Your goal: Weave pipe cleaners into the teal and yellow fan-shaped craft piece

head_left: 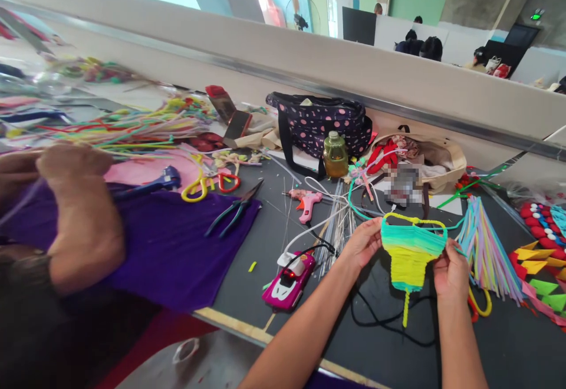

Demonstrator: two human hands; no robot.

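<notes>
1. Your left hand [363, 243] and right hand [450, 271] are apart, each pinching one upper side of a woven pipe-cleaner piece [411, 254] held just above the dark table [274, 224].
2. The piece is a fuzzy, ribbed, downward-pointing triangle: teal bands on top, yellow below, with a yellow loop along the top edge. Its long axis runs vertically and ends in a thin yellow stem pointing toward you.
3. Just right of it lies a fan of pastel pipe cleaners [486, 247].
4. To the left sit a glossy pink toy car [289, 280], a pink glue gun [307, 203], pliers [234, 209] and a purple cloth [177, 247].
5. Another person's hand [82, 212] rests at far left.
</notes>
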